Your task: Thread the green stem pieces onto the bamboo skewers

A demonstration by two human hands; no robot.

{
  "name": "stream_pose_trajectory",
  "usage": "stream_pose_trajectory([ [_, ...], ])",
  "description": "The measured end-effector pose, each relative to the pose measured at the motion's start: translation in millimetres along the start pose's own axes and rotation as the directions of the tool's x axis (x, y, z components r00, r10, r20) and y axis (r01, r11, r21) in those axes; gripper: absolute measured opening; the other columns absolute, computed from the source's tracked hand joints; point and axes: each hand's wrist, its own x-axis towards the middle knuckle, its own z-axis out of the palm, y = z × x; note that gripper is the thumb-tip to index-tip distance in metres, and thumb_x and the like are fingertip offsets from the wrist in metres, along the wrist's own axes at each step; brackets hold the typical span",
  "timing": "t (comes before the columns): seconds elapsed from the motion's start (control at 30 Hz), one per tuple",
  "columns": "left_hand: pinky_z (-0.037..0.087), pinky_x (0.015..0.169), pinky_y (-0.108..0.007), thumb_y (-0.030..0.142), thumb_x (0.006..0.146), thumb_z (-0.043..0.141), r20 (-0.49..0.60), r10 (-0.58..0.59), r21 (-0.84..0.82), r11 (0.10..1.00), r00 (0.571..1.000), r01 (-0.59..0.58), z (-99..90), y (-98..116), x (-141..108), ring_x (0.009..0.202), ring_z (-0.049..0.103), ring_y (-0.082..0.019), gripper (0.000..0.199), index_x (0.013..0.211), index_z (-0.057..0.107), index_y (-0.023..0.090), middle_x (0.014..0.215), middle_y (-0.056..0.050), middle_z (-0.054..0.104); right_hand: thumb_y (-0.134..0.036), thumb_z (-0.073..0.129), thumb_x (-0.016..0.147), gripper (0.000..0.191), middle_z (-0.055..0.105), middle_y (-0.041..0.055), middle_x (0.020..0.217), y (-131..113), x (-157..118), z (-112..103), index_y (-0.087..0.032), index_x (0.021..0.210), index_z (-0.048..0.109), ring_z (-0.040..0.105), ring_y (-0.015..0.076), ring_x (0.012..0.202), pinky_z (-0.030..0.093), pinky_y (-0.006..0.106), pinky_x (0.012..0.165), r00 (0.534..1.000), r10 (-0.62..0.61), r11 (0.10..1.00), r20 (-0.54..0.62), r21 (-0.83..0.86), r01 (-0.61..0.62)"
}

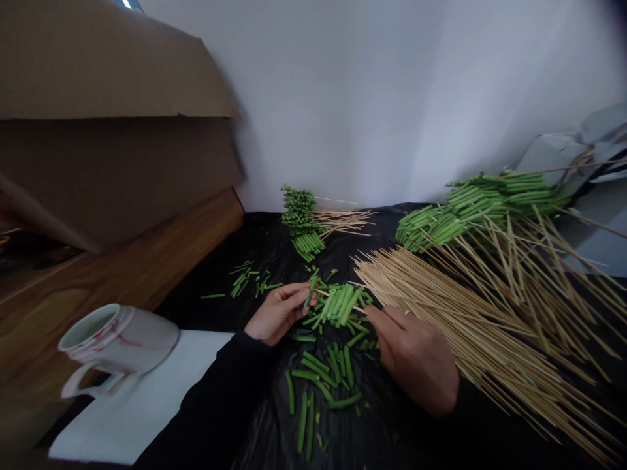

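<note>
Near the middle of the head view, my left hand (281,312) pinches a short green stem piece (311,289) at the pointed end of a thin wooden skewer. My right hand (416,356), with a ring on one finger, is closed on that skewer (360,309) from the right. Several green stem pieces (340,304) sit side by side on the skewer between both hands. Loose cut stems (318,375) lie below and around them on black plastic sheeting (206,267). To the right of my right hand spreads a large pile of bare skewers (441,297).
Filled skewers form a small stack (300,219) at the back and a bigger one (470,205) at the right. A white mug (147,339) rests on white paper (161,405) at the left. Cardboard (117,130) rises behind it; white wall (343,104) stands behind the sheeting.
</note>
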Motion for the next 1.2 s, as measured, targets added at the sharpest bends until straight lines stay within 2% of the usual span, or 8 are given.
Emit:
stream_pose_trajectory([
  [0.5, 0.049, 0.069, -0.019, 0.026, 0.068, 0.081, 0.044, -0.019, -0.008, 1.000, 0.999, 0.019, 0.2, 2.5, -1.7, 0.075, 0.062, -0.011, 0.031, 0.094, 0.074, 0.010, 0.078, -0.006, 0.069, -0.013, 0.040, 0.090, 0.028, 0.056, 0.0011, 0.072, -1.1, -0.5, 0.6, -0.016, 0.103, 0.065, 0.049, 0.0152, 0.059, 0.027, 0.032, 0.057, 1.000, -0.013, 1.000, -0.016, -0.012, 0.013],
  [0.83, 0.050, 0.069, -0.020, 0.027, 0.063, 0.084, 0.006, -0.041, 0.006, 0.999, 0.999, 0.041, 1.4, 2.1, -1.8, 0.075, 0.063, -0.012, 0.033, 0.091, 0.074, 0.011, 0.082, -0.007, 0.070, -0.015, 0.040, 0.091, 0.027, 0.056, 0.0008, 0.071, -1.6, 0.0, -0.9, -0.017, 0.103, 0.065, 0.049, 0.0151, 0.059, 0.028, 0.032, 0.056, 1.000, -0.004, 1.000, -0.009, -0.021, 0.004],
  [1.2, 0.048, 0.068, -0.020, 0.028, 0.066, 0.082, 0.031, -0.051, 0.043, 0.998, 0.998, 0.050, 0.6, 1.2, -2.6, 0.072, 0.061, -0.011, 0.030, 0.089, 0.074, 0.010, 0.077, -0.006, 0.068, -0.011, 0.041, 0.089, 0.027, 0.055, 0.0007, 0.071, -2.6, -2.4, 1.0, -0.017, 0.101, 0.064, 0.048, 0.0142, 0.059, 0.027, 0.032, 0.056, 1.000, 0.003, 1.000, 0.026, -0.017, -0.002],
])
